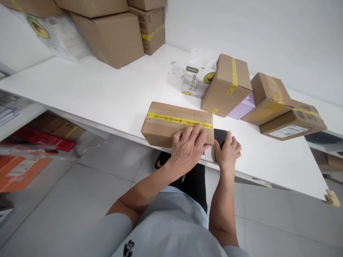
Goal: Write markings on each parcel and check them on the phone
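Note:
A long cardboard box (160,130) with yellow printed tape along its top lies at the near edge of the white table. My left hand (187,146) grips its near right part, fingers bent over the top and thumb low by the right end. Just right of that box is a flat black object (220,136); its kind I cannot make out. My right hand (228,151) has it between thumb and fingers, the thumb at its left side and the fingers at its right. The hands partly cover both things.
Behind stand a white Super Meal pouch (197,82), a taped carton (227,84), a purple box (242,107) and two more cartons (268,92) at right. Large cartons (112,39) are stacked back left. Under the table at left lies an orange package (23,171).

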`<move>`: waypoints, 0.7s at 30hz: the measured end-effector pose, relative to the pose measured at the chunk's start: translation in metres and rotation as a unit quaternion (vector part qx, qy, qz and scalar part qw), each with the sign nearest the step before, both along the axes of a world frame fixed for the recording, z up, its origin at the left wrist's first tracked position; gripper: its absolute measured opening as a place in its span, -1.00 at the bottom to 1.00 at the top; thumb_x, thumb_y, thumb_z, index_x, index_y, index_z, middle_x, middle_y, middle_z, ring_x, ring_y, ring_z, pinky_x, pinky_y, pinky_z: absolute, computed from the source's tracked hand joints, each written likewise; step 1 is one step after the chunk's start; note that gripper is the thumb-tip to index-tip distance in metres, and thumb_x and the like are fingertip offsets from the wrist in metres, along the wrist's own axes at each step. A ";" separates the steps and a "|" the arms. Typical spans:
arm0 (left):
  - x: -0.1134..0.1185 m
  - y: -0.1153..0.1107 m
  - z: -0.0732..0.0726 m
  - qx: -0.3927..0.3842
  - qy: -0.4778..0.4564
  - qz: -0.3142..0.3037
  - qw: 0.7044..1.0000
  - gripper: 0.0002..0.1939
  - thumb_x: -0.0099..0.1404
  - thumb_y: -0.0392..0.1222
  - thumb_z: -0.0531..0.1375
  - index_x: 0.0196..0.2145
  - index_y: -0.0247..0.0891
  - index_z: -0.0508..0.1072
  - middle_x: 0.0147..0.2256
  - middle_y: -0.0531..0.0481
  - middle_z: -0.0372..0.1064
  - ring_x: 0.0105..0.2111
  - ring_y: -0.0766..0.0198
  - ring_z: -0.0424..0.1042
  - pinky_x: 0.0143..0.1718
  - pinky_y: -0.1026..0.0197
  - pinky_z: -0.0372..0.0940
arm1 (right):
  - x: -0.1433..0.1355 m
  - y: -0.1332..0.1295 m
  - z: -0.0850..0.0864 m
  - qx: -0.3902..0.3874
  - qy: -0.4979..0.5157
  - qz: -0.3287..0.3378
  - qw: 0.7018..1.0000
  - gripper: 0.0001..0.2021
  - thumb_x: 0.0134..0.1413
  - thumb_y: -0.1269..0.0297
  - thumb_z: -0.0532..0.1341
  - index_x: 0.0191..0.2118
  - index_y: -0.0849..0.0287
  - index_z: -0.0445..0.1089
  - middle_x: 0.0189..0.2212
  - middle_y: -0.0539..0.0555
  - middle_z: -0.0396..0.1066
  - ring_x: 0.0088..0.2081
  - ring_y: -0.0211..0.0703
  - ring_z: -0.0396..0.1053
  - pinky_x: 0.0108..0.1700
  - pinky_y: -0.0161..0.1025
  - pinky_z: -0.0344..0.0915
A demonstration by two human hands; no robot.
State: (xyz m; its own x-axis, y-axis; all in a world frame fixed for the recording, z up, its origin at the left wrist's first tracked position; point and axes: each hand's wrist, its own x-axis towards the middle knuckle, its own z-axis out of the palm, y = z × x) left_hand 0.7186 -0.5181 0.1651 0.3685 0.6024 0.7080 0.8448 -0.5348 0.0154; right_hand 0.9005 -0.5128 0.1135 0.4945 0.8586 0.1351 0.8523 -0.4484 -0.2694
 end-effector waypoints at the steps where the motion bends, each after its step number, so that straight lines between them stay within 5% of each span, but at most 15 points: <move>1: 0.000 0.000 0.000 -0.003 -0.001 0.000 1.000 -0.65 0.42 -0.01 0.17 0.06 -0.21 0.47 0.16 -0.18 0.43 0.03 0.03 0.41 -0.06 0.01 0.14 | 0.002 -0.007 -0.001 -0.016 0.018 -0.033 0.999 -0.19 0.22 -0.11 0.09 0.45 0.22 -0.07 0.36 0.46 0.05 0.27 0.44 0.08 0.17 0.37 0.15; 5: 0.001 0.000 0.000 -0.009 -0.005 0.000 1.000 -0.65 0.43 0.01 0.14 0.05 -0.21 0.47 0.16 -0.17 0.44 0.03 0.02 0.41 -0.06 0.01 0.13 | 0.005 -0.024 0.001 -0.076 0.057 -0.060 0.994 -0.03 0.11 -0.24 0.13 0.46 0.27 -0.15 0.27 0.51 0.17 0.20 0.50 0.18 0.11 0.37 0.19; 13: 0.001 0.000 -0.002 0.016 -0.003 0.005 1.000 -0.65 0.44 0.02 0.13 0.03 -0.23 0.48 0.15 -0.12 0.46 0.01 0.07 0.42 -0.08 0.01 0.13 | 0.003 -0.010 0.018 -0.109 0.080 -0.048 0.990 0.02 0.04 -0.06 0.25 0.46 0.37 -0.19 0.18 0.54 0.25 0.17 0.49 0.23 0.11 0.22 0.25; 17: 0.001 0.002 -0.001 0.013 0.002 0.008 1.000 -0.67 0.45 0.00 0.13 0.03 -0.23 0.48 0.16 -0.11 0.45 0.02 0.06 0.43 -0.07 0.01 0.16 | 0.023 -0.014 0.018 -0.034 0.180 -0.062 0.981 0.10 -0.10 -0.12 0.31 0.44 0.40 -0.10 0.12 0.47 0.34 0.14 0.35 0.32 0.16 0.13 0.25; 21: 0.000 0.000 -0.001 0.037 -0.049 -0.020 0.998 -0.68 0.41 -0.01 0.18 0.01 -0.22 0.47 0.14 -0.15 0.46 0.08 0.00 0.41 0.00 -0.01 0.24 | 0.038 -0.030 0.013 0.105 0.369 -0.076 0.920 0.10 -0.18 -0.12 0.36 0.43 0.27 -0.03 0.03 0.24 0.41 -0.01 0.06 0.42 0.06 -0.02 0.38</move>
State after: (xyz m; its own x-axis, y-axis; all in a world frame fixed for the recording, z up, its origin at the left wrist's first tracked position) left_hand 0.7184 -0.5178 0.1637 0.3179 0.5335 0.7838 0.8188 -0.5713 0.0568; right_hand 0.9389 -0.5431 0.1263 0.6301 0.7654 -0.1308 0.3339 -0.4191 -0.8443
